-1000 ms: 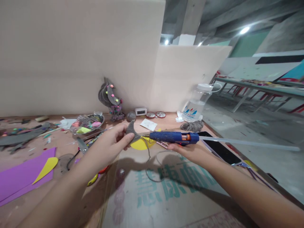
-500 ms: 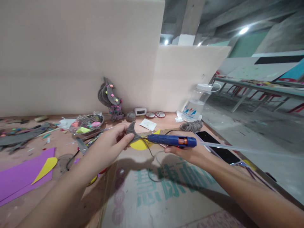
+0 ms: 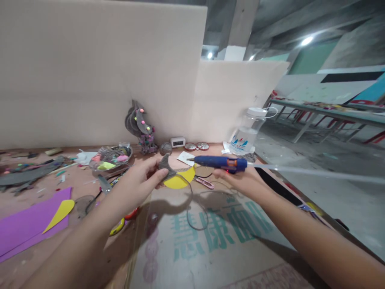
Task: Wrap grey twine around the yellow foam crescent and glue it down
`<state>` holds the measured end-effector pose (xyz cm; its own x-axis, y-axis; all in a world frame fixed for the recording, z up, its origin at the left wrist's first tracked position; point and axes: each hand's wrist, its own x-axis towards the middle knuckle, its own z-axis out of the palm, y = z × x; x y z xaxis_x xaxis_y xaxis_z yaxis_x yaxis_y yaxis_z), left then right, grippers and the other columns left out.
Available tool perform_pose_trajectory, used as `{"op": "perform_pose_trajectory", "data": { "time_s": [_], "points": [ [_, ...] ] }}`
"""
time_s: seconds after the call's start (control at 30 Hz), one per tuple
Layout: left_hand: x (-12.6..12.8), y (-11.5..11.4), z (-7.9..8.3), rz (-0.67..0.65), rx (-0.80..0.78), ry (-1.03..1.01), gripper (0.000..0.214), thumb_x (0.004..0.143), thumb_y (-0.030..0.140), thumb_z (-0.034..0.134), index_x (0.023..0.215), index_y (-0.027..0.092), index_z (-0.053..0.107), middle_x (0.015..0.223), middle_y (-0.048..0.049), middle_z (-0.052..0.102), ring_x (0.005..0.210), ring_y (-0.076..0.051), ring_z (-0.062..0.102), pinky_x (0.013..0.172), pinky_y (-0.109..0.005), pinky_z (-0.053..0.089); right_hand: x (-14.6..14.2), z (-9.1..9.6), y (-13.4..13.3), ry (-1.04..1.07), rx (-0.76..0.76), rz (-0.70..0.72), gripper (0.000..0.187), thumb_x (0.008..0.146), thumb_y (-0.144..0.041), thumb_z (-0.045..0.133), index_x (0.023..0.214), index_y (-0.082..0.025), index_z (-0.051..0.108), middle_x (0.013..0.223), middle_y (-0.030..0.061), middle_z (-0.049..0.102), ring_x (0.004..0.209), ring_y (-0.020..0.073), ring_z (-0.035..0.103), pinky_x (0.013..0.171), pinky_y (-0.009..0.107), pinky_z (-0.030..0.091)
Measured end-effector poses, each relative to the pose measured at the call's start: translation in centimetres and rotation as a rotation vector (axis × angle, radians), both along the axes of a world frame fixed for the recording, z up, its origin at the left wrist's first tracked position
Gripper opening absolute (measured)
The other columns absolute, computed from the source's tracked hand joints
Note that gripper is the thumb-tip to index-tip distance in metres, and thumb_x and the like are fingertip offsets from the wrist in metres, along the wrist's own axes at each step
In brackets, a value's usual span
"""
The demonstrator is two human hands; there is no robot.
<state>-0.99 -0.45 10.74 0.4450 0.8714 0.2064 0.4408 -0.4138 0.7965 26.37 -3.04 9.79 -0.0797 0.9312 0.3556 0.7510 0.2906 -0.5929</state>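
My left hand (image 3: 144, 176) pinches a small grey twine-wrapped crescent piece (image 3: 167, 166) above the table. A loose twine strand (image 3: 192, 204) hangs from it in a loop. My right hand (image 3: 237, 179) grips a blue hot glue gun (image 3: 221, 162), held level with its nozzle pointing left, a short way from the piece. A clear glue stick (image 3: 306, 171) juts out of the gun's back toward the right. A yellow foam crescent (image 3: 180, 180) lies on the table under the piece.
A printed cardboard sheet (image 3: 210, 249) covers the table in front of me. Purple foam (image 3: 21, 224), a bowl of coloured bits (image 3: 111, 158), scissors, a decorated grey ornament (image 3: 138, 122), a water bottle (image 3: 248, 132) and a phone (image 3: 272, 180) lie around. White partition boards stand behind.
My right hand lifted the glue gun up and drew its nozzle back from the grey piece. My left hand stayed nearly still with the piece.
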Motion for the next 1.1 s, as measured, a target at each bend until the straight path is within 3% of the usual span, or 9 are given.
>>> {"op": "perform_pose_trajectory", "data": {
  "time_s": [0.1,0.17,0.27,0.37,0.47,0.73,0.93,1.0,1.1],
  "points": [
    [-0.1,0.1,0.1,-0.082,-0.118,-0.08,0.018,0.085,0.035,0.049,0.084,0.018,0.054,0.068,0.0031,0.052,0.059,-0.01,0.051,0.055,-0.021,0.041,1.2,0.7,1.4,0.083,0.007,-0.03,0.036,0.081,-0.047,0.048,0.067,-0.017,0.063,0.066,0.0039,0.062,0.061,0.0153,0.057,0.057,0.026,0.045],
    [0.3,0.0,-1.0,-0.193,-0.272,-0.153,0.02,0.083,0.036,0.051,0.086,0.017,0.056,0.072,0.0018,0.053,0.06,-0.009,0.05,0.055,-0.021,0.042,1.8,1.0,3.1,0.115,0.031,-0.026,0.036,0.083,-0.046,0.046,0.073,-0.017,0.063,0.074,0.0048,0.064,0.066,0.0151,0.058,0.06,0.025,0.046],
    [1.7,-0.5,-4.6,-0.15,-0.479,-0.326,0.027,0.077,0.04,0.059,0.083,0.014,0.057,0.066,0.0014,0.053,0.053,-0.009,0.05,0.049,-0.02,0.039,1.8,0.7,6.9,0.097,0.029,0.013,0.032,0.079,-0.045,0.055,0.094,-0.018,0.061,0.087,0.0034,0.065,0.077,0.0163,0.059,0.068,0.026,0.047],
    [3.0,-1.0,-8.6,-0.087,-0.487,-0.376,0.032,0.078,0.045,0.055,0.084,0.014,0.053,0.058,0.0038,0.051,0.044,-0.007,0.045,0.044,-0.018,0.035,1.0,-0.6,10.8,0.024,-0.084,-0.026,0.034,0.072,-0.037,0.066,0.098,-0.015,0.06,0.089,0.0029,0.065,0.085,0.0183,0.058,0.077,0.029,0.046],
    [3.4,-1.4,-10.6,-0.049,-0.472,-0.414,0.033,0.079,0.047,0.053,0.086,0.015,0.051,0.058,0.0047,0.051,0.044,-0.006,0.044,0.044,-0.018,0.035,0.2,-2.7,13.4,-0.011,-0.191,-0.051,0.032,0.081,-0.035,0.059,0.103,-0.013,0.058,0.101,0.0056,0.061,0.09,0.0193,0.058,0.079,0.035,0.048],
    [3.3,-1.4,-10.7,-0.04,-0.455,-0.449,0.028,0.08,0.043,0.053,0.083,0.015,0.053,0.061,0.0048,0.05,0.047,-0.007,0.047,0.046,-0.018,0.037,0.9,-7.6,15.1,-0.078,-0.309,-0.133,0.031,0.087,-0.032,0.051,0.113,-0.014,0.053,0.113,0.0074,0.055,0.096,0.0198,0.056,0.081,0.039,0.049],
    [3.2,-1.4,-10.6,-0.028,-0.465,-0.449,0.027,0.08,0.041,0.054,0.08,0.014,0.052,0.058,0.0052,0.05,0.047,-0.006,0.046,0.047,-0.018,0.036,1.3,-7.5,14.9,-0.069,-0.238,-0.134,0.035,0.082,-0.036,0.058,0.104,-0.01,0.057,0.102,0.0095,0.061,0.09,0.0208,0.058,0.081,0.038,0.047],
    [3.2,-1.5,-10.5,-0.013,-0.469,-0.454,0.027,0.08,0.041,0.054,0.08,0.015,0.051,0.058,0.0057,0.05,0.047,-0.006,0.046,0.047,-0.018,0.036,1.3,-7.2,13.6,-0.035,-0.176,-0.122,0.038,0.077,-0.038,0.062,0.102,-0.009,0.057,0.099,0.0119,0.063,0.092,0.0232,0.057,0.084,0.037,0.044],
    [3.1,-1.5,-10.4,0.008,-0.478,-0.458,0.027,0.079,0.042,0.055,0.079,0.015,0.051,0.057,0.0056,0.051,0.047,-0.007,0.047,0.048,-0.018,0.037,1.1,-6.3,10.2,0.028,-0.048,-0.111,0.04,0.081,-0.036,0.056,0.114,-0.014,0.05,0.118,0.0115,0.056,0.108,0.0221,0.051,0.092,0.035,0.038]
  ]
}}
